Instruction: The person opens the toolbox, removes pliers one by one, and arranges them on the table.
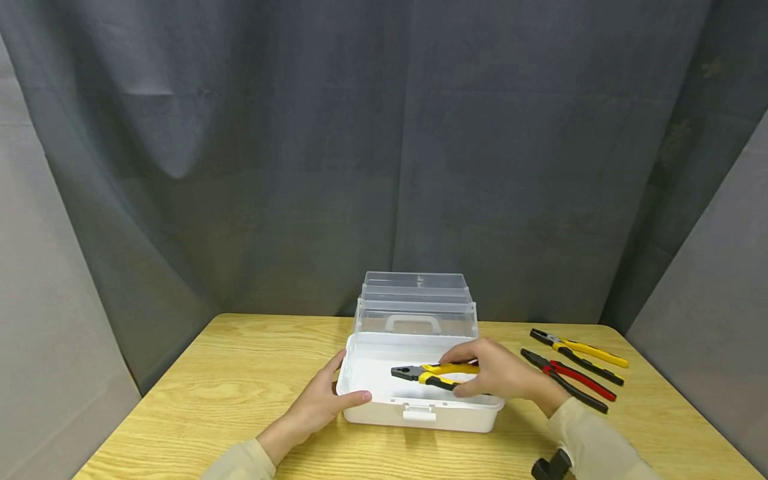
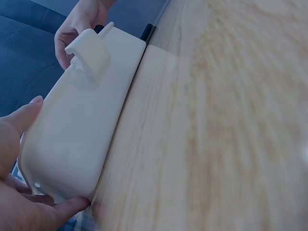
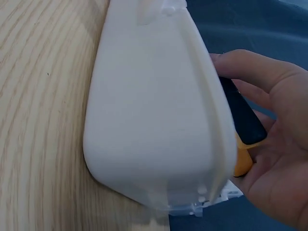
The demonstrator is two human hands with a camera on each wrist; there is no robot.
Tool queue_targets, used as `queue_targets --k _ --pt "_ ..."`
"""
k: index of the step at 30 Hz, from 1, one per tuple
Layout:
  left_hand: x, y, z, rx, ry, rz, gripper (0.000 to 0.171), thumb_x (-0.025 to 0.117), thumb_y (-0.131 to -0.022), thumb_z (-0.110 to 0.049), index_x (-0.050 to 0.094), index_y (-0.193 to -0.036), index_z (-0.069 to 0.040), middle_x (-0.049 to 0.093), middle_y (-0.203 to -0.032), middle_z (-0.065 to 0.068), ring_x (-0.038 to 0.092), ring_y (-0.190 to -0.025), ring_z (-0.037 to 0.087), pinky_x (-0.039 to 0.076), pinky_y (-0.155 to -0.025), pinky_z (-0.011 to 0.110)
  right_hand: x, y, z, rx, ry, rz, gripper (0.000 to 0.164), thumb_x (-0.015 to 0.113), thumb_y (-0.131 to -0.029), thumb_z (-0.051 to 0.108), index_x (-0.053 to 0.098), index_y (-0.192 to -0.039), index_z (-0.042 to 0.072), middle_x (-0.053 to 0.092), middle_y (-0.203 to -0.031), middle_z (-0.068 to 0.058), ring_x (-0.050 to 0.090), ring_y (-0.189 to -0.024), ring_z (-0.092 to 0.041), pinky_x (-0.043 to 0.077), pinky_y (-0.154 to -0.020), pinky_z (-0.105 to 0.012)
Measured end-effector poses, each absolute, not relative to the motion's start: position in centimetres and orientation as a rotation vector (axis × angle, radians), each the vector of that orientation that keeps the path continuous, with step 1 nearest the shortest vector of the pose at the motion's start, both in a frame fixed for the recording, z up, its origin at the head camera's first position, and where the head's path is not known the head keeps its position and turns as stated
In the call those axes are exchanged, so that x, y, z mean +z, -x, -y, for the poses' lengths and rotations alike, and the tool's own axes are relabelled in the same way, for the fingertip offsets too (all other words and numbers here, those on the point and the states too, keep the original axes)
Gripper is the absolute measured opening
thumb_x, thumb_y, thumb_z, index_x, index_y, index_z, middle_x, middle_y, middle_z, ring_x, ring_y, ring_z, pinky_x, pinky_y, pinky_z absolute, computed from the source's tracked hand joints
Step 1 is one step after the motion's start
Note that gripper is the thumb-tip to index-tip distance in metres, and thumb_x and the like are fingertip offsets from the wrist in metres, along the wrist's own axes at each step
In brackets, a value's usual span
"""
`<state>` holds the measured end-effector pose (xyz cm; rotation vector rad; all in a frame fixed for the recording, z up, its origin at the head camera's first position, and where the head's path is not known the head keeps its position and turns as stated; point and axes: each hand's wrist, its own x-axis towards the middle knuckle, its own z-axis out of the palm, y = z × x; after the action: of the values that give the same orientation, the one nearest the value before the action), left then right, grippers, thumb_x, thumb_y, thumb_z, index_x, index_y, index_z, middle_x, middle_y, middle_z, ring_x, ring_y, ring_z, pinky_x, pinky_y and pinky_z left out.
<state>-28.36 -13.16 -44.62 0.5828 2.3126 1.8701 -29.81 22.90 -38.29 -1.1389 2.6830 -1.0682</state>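
A white toolbox point(image 1: 420, 417) stands on the table with its clear lid point(image 1: 415, 303) open toward the back. My left hand point(image 1: 321, 400) holds its left end, the thumb on the front rim and the fingers along the side; in the left wrist view, fingertips point(image 2: 77, 204) reach its lower corner. With my right hand point(image 1: 498, 370), I grip yellow-and-black pliers point(image 1: 427, 373) by the handles, level over the box's opening, jaws pointing left. In the right wrist view, the box wall point(image 3: 154, 106) covers most of the pliers, leaving part of the handles point(image 3: 244, 113) showing.
To the right of the box lie another yellow-and-black pair of pliers point(image 1: 579, 353) and a red-and-black pair point(image 1: 567, 380). A small black object point(image 1: 551, 465) is by the right sleeve at the front. Dark grey cloth point(image 1: 336, 167) hangs behind the wooden table point(image 1: 252, 373).
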Motion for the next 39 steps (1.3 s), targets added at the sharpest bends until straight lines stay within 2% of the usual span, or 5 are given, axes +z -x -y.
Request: queue_targets --k 4,11,21,29,39 --pt "-44.6 28.3 13.1 1.868 -0.587 -2.317 0.105 0.084 -0.091 -0.026 0.014 -0.164 0.001 0.027 -0.164 0.025 0.054 -0.129 0.04 0.052 -0.099 0.043 -37.7 29.3 -23.6 -1.042 1.089 -2.734 0.041 0.088 -0.083 0.018 0.076 -0.122 0.014 0.072 -0.118 0.006 0.066 -0.106 -0.016 0.055 -0.092 -0.038" --pt "-44.4 28.3 13.0 1.85 -0.582 -2.337 0.105 0.084 -0.091 -0.028 0.015 -0.164 0.0 0.027 -0.164 0.024 0.054 -0.129 0.04 0.052 -0.1 0.043 -37.1 28.4 -25.0 -1.018 1.045 -2.774 0.053 0.087 -0.084 0.026 0.07 -0.132 0.011 0.069 -0.129 0.0 0.064 -0.118 -0.021 0.053 -0.098 -0.043" --pt "-44.1 28.0 12.9 1.838 -0.566 -2.348 0.105 0.083 -0.091 -0.028 0.013 -0.164 0.0 0.024 -0.165 0.024 0.052 -0.13 0.042 0.051 -0.101 0.045 -36.8 27.1 -27.1 -1.059 1.056 -2.813 0.055 0.088 -0.084 0.028 0.069 -0.133 0.009 0.07 -0.129 -0.004 0.065 -0.117 -0.021 0.054 -0.096 -0.041" --pt "-44.1 28.1 13.0 1.85 -0.577 -2.331 0.103 0.083 -0.092 -0.026 0.014 -0.164 -0.001 0.024 -0.165 0.023 0.053 -0.13 0.04 0.051 -0.1 0.044 -36.5 25.9 -29.1 -1.025 0.896 -2.913 0.057 0.09 -0.082 0.03 0.07 -0.133 0.016 0.067 -0.131 0.003 0.065 -0.116 -0.018 0.054 -0.096 -0.04" --pt "-44.1 28.1 13.0 1.841 -0.579 -2.342 0.104 0.083 -0.091 -0.029 0.015 -0.164 -0.001 0.026 -0.164 0.024 0.053 -0.129 0.04 0.052 -0.1 0.045 -36.1 24.5 -31.6 -1.116 0.893 -2.945 0.055 0.089 -0.084 0.034 0.069 -0.132 0.017 0.068 -0.129 0.003 0.063 -0.115 -0.013 0.052 -0.092 -0.023"
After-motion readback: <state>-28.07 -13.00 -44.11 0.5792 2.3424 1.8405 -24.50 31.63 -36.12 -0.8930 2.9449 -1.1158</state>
